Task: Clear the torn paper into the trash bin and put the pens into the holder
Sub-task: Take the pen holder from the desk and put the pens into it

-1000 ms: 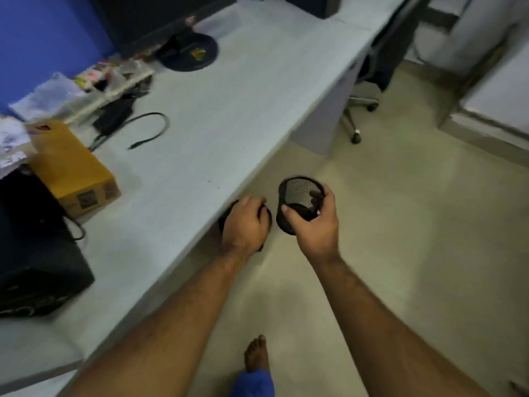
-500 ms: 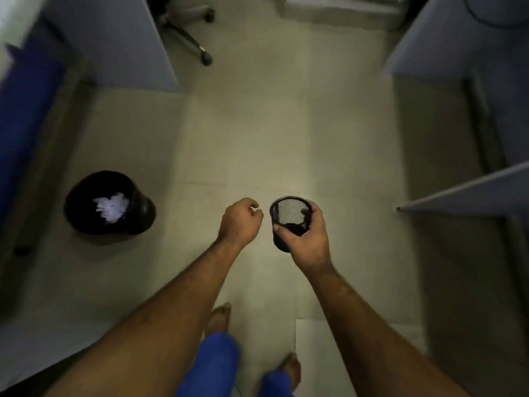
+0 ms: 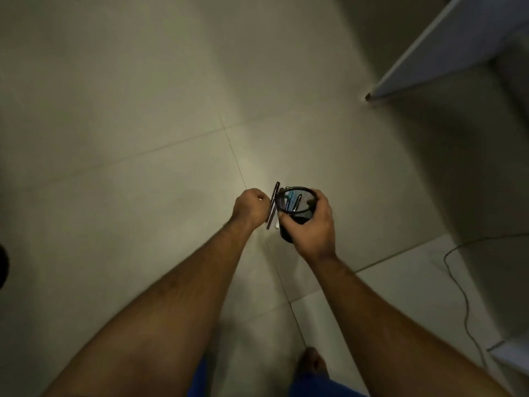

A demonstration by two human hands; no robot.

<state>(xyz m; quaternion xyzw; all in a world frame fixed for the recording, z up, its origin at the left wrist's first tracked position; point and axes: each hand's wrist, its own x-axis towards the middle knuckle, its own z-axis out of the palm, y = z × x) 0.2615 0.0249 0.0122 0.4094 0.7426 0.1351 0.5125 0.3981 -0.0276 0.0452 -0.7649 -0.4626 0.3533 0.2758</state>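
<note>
My right hand point(image 3: 310, 227) grips a black mesh pen holder point(image 3: 297, 203) from the side, holding it upright above the floor. Two pens point(image 3: 294, 202) lean inside it. My left hand point(image 3: 250, 209) is closed around a dark pen point(image 3: 273, 204), which stands nearly upright just outside the holder's left rim. The trash bin shows only as a dark sliver point(image 3: 3, 266) at the far left edge; no torn paper is visible.
Pale tiled floor point(image 3: 171, 124) fills the view. A grey desk edge point(image 3: 446, 53) juts in at the upper right. A thin cable point(image 3: 458, 282) trails across the floor on the right. My bare foot point(image 3: 312, 362) is at the bottom.
The view has swung right, away from the desk and then the bin. My left hand now holds a pen beside the holder, and pens show inside it.
</note>
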